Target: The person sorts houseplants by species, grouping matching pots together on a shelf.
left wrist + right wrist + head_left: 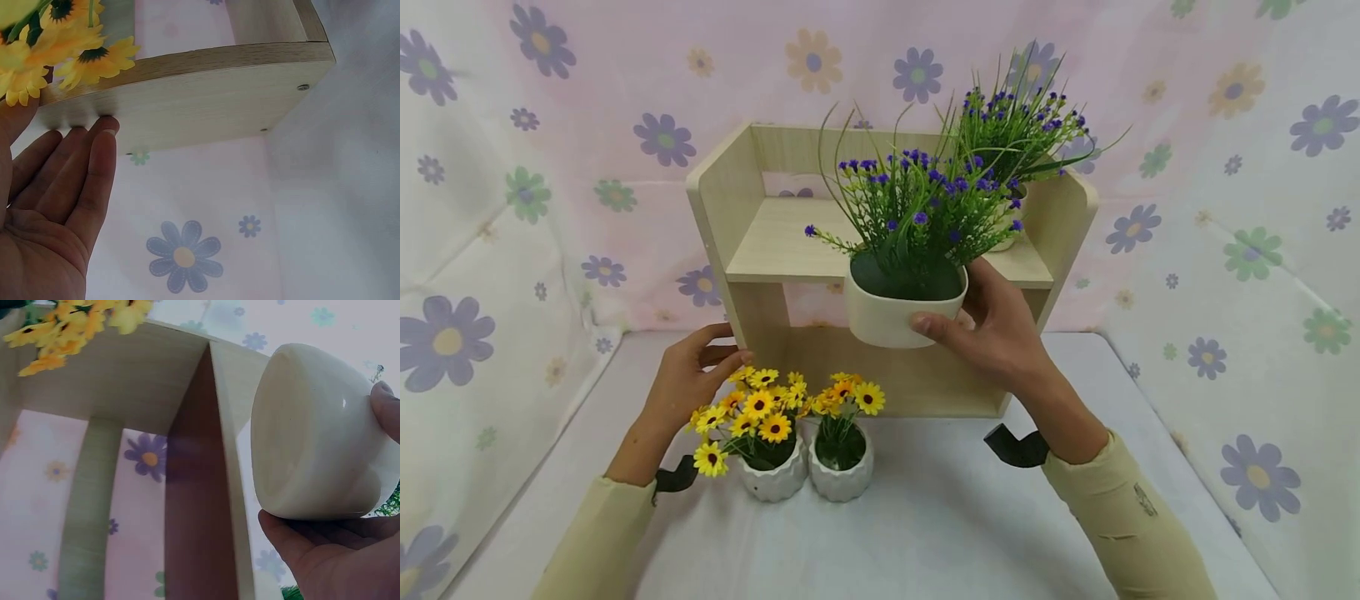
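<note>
My right hand [1000, 329] holds a cream oval pot [906, 323] with purple-flowered artificial grass [917, 196], thumb on the front, fingers behind. It is raised in front of the upper board of a small wooden shelf [786, 237]; the right wrist view shows the pot's smooth underside [284, 431]. My left hand [688, 379] grips the shelf's left side panel near the bottom. Its fingertips [107, 125] press the outer face, with the thumb at the front edge, partly behind yellow flowers [97, 59]. A second purple-flowered plant [1018, 125] stands on the upper board, right side.
Two white scalloped pots [841, 479] of yellow flowers stand side by side on the white tabletop [940, 517], before the shelf's left half and close to my left forearm. A flower-printed cloth [865, 75] hangs behind and at both sides.
</note>
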`<action>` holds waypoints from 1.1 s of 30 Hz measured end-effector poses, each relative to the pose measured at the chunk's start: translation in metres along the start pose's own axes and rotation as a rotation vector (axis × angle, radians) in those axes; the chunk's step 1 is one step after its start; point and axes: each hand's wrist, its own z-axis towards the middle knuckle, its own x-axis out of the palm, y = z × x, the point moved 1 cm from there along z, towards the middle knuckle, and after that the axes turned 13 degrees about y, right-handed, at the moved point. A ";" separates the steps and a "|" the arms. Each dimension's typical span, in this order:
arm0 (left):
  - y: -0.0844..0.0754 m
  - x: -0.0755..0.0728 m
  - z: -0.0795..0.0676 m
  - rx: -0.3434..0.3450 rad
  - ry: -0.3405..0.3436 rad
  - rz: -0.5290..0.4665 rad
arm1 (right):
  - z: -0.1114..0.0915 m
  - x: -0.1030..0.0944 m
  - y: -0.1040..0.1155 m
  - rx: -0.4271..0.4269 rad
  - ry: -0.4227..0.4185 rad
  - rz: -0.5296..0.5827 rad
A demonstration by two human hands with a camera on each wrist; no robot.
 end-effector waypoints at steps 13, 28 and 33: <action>0.003 0.003 0.000 -0.007 -0.001 -0.019 | 0.040 0.006 0.001 0.040 -0.034 -0.010; 0.001 0.001 0.000 -0.014 -0.004 -0.013 | 0.076 0.011 -0.004 0.123 -0.045 -0.106; -0.001 0.002 0.000 -0.022 -0.005 -0.014 | 0.084 0.013 -0.002 0.156 -0.025 -0.130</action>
